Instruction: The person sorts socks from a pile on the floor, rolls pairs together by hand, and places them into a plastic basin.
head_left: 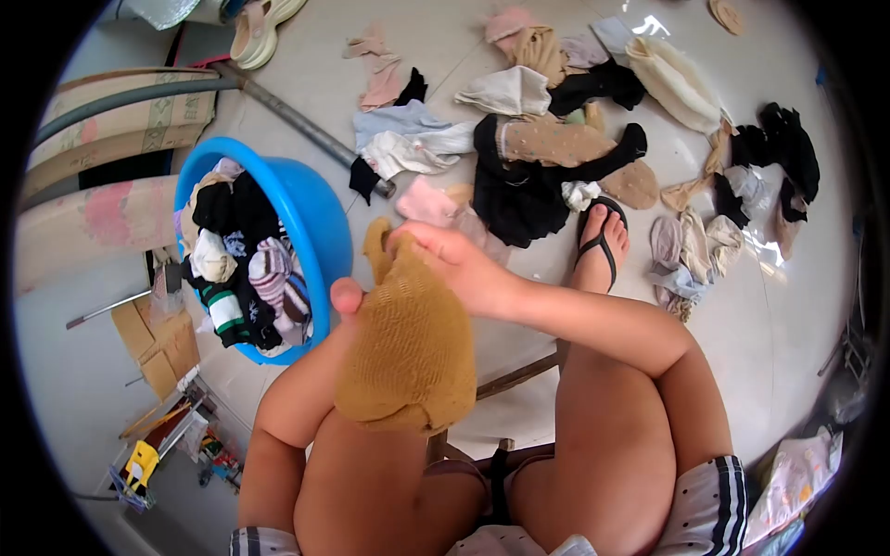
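A mustard-brown knitted sock [408, 347] hangs between my hands above my lap. My right hand [450, 264] pinches its upper end, the fingers closed on the fabric. The sock covers most of my left hand [347, 296]; only a thumb or fingertip shows at its left edge, so its grip is hidden. To the left of the hands stands a blue basin [320, 222] filled with socks, among them a striped one [269, 269] and black ones.
Socks lie scattered on the tiled floor [445, 46], including a black pile [519, 199] and a cream one [677, 83]. A metal tube [306, 130] points toward the pile. My sandalled foot [603, 243] rests beside it. A cardboard box [156, 343] is at left.
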The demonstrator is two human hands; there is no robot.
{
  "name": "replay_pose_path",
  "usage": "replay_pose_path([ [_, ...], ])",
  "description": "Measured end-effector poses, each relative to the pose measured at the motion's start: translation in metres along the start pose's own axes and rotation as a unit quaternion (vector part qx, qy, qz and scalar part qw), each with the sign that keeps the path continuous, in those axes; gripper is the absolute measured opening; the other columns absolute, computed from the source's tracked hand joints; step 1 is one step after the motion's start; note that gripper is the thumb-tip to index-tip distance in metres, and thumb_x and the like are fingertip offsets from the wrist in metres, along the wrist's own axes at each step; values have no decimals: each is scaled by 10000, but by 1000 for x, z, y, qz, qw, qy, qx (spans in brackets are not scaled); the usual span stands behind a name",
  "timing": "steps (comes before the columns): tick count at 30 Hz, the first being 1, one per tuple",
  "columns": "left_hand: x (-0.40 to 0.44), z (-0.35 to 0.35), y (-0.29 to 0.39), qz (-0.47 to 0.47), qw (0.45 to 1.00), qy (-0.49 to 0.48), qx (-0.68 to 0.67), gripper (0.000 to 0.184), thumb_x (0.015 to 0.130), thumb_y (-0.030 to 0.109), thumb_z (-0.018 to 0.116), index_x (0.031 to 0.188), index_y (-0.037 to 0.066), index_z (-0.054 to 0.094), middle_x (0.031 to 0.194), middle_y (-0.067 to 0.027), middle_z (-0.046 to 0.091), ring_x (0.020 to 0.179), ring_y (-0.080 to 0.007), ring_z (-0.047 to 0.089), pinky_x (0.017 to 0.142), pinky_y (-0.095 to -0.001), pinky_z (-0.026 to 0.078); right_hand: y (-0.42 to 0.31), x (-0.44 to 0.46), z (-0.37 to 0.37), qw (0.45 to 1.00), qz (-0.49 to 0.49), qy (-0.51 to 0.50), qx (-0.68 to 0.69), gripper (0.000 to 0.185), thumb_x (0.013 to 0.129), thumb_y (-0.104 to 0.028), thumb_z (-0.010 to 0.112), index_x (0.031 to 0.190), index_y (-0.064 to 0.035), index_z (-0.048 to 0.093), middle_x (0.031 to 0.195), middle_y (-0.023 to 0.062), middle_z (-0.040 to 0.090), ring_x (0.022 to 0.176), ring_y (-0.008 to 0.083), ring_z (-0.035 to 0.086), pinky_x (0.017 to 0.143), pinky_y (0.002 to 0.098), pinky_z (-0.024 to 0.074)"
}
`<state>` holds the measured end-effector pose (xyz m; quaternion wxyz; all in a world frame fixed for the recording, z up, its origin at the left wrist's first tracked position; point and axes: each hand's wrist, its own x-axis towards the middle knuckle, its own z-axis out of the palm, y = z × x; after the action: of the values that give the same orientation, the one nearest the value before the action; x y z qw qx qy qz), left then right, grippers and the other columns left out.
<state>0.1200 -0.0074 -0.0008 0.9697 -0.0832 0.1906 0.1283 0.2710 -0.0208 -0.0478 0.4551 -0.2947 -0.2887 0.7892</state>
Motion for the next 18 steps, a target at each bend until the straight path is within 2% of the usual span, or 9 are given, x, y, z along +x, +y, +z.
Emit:
replay_pose_path([
  [3, 11, 7, 11, 55, 997, 41, -39, 617, 781, 437, 490, 1200, -11, 432, 1127, -135, 533, 1036, -264, 523, 858, -369, 435, -12, -8, -5, 973, 104, -22, 204, 275, 945, -262, 356, 1041, -46, 495, 932, 1, 548, 850, 62, 498, 766, 230, 415],
  [6, 23, 3, 26, 133, 965, 194, 118, 681, 773, 499, 502, 1221, -6, 407, 1145, -128, 519, 1055, -270, 507, 869, -370, 428, -36, -15, -19, 925, 94, 117, 349, 289, 935, -257, 380, 1098, -41, 482, 1027, 40, 556, 942, 88, 520, 812, 246, 424],
  [7, 27, 0, 29, 134, 926, 270, 226, 722, 766, 532, 502, 1241, 1, 383, 1166, -125, 503, 1073, -272, 493, 878, -373, 422, -46, -18, -24, 949, 20, 145, 281, 276, 933, -249, 392, 1059, -27, 496, 938, 36, 574, 841, 81, 536, 743, 238, 440],
  [8, 29, -3, 29, 150, 797, 401, 427, 804, 753, 596, 503, 1280, 13, 334, 1208, -119, 471, 1109, -277, 465, 897, -379, 410, -47, -20, -31, 971, -35, 179, 154, 259, 929, -233, 402, 1028, -16, 503, 882, 30, 573, 783, 77, 530, 702, 231, 438],
  [9, 28, 0, 27, 152, 797, 401, 425, 804, 753, 596, 503, 1280, 13, 334, 1208, -119, 471, 1109, -277, 465, 897, -379, 410, -48, -20, -36, 974, -89, 205, 24, 244, 926, -217, 413, 996, -5, 511, 826, 24, 572, 724, 73, 525, 660, 224, 436],
  [11, 24, 13, 19, 209, 910, 165, 319, 858, 760, 580, 519, 1343, 42, 191, 1301, -103, 365, 1180, -258, 392, 930, -377, 385, -45, -22, -28, 961, -139, 237, -26, 218, 917, -189, 431, 941, 10, 515, 748, 11, 550, 654, 64, 487, 609, 214, 419],
  [15, 40, 21, 17, 231, 856, 259, 384, 919, 686, 338, 721, 1352, 58, 154, 1296, -101, 350, 1197, -239, 368, 965, -373, 353, -44, -29, -19, 975, -138, 100, -145, 199, 908, -179, 449, 942, 3, 521, 773, 5, 544, 719, 40, 459, 641, 209, 412],
  [17, 33, 28, 18, 226, 894, 264, 283, 772, 677, 183, 728, 1289, 49, 277, 1206, -101, 425, 1138, -232, 420, 948, -348, 360, -42, -24, -21, 989, -61, 121, 63, 180, 899, -173, 462, 939, -14, 535, 779, 8, 539, 738, 34, 453, 652, 213, 409],
  [18, 27, 34, 17, 272, 830, 330, 359, 681, 664, 116, 713, 1227, 44, 335, 1160, -96, 451, 1089, -224, 448, 925, -334, 369, -36, -18, -27, 982, -77, 151, 81, 167, 898, -164, 456, 942, -29, 542, 749, 4, 533, 700, 35, 449, 627, 213, 406],
])
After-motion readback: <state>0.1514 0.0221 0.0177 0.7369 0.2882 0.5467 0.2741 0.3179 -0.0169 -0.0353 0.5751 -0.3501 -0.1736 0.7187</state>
